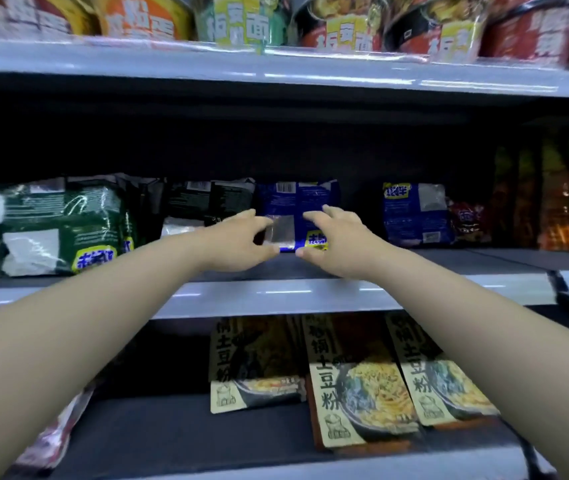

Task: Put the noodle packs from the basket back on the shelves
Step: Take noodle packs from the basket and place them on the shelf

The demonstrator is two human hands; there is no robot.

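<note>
A blue noodle pack [297, 206] stands on the middle shelf [345, 292], back side toward me with a barcode on top. Both my arms reach in to it. My left hand [241, 240] holds its left edge, thumb below and fingers over the front. My right hand [335, 244] holds its right part the same way, thumb at the bottom edge. A second blue pack [414, 213] stands further right on the same shelf. The basket is out of view.
Green packs [58, 223] and black packs [207, 202] fill the middle shelf's left side; a small red pack [466, 220] and orange bags [553, 202] are at right. Bowl noodles [342, 26] line the top shelf. Potato-noodle bags [359, 382] lie on the bottom shelf.
</note>
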